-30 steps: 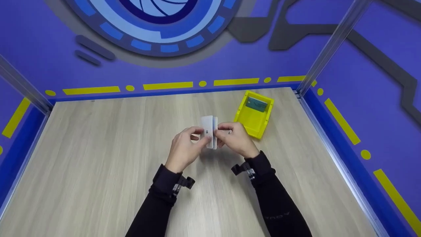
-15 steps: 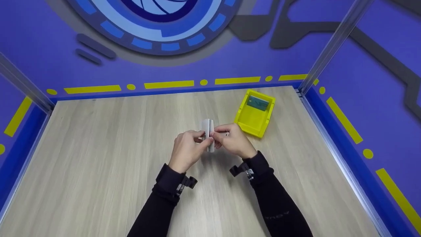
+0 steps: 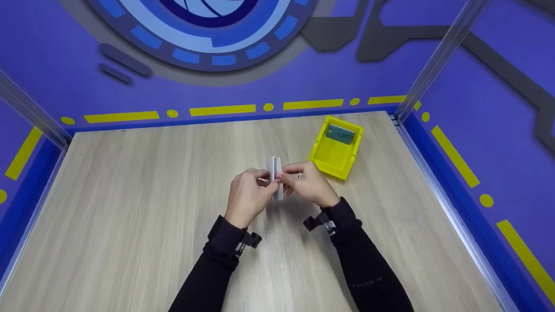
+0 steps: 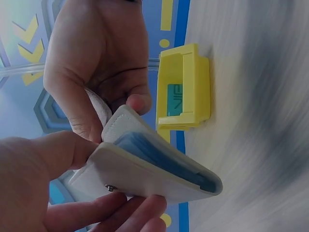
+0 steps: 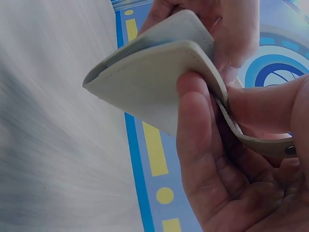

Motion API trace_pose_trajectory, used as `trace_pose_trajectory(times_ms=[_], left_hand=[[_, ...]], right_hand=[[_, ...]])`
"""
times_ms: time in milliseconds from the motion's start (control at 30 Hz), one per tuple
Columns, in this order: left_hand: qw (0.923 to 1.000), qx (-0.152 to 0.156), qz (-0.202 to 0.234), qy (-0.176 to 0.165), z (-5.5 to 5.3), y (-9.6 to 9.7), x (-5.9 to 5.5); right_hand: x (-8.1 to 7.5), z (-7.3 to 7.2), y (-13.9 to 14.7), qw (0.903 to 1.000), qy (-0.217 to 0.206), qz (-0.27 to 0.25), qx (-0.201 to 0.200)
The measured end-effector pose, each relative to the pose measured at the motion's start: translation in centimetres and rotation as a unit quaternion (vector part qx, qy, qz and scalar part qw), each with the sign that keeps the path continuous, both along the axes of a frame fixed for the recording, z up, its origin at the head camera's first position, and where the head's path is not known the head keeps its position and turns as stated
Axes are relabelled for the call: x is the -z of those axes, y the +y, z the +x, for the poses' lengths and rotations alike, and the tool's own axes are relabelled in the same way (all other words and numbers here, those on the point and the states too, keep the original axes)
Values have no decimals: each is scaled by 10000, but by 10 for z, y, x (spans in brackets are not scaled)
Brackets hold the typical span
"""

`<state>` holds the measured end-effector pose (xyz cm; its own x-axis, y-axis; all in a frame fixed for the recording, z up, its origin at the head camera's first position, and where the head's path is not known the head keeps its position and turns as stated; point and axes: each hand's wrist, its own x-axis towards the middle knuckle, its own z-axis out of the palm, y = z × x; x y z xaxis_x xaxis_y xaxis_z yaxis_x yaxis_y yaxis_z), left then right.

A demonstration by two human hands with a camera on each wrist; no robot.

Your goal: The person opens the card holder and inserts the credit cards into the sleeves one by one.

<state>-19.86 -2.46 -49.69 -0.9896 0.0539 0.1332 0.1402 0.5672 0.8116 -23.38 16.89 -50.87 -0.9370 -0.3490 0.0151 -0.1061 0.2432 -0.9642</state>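
Note:
Both hands hold a white card holder, upright above the table and partly spread. The left hand pinches its left cover, thumb on the near edge and fingers on the outside. Opposite, the right hand grips the right cover and the strap side. In the left wrist view, bluish clear sleeves show between the covers, and a small metal stud sits on the outer face. The right wrist view shows a strap with a dark snap running along the right hand's palm.
A yellow bin stands on the wooden table, just beyond the right hand. Inside it, a green card leans against the far wall. Blue-purple panels border the table at the back and sides.
The card holder has turned from showing its left cover's face to standing nearly edge-on, its two covers parted. The right thumb has moved left, close to the left thumb. Both hands keep their hold.

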Motion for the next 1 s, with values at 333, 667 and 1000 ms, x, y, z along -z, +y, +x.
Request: trace_pose_trajectory(times_ms=[333, 667, 1000], left_hand=[[10000, 1, 55, 49, -1, 0, -2], [9994, -296, -167, 40, -3, -3, 0], [9985, -482, 202, 180, -8, -19, -8]], right_hand=[[-3, 1, 1, 10000, 38, -55, 34], [-2, 2, -2, 9999, 121, 76, 49], [-8, 1, 8, 9994, 123, -44, 330]])
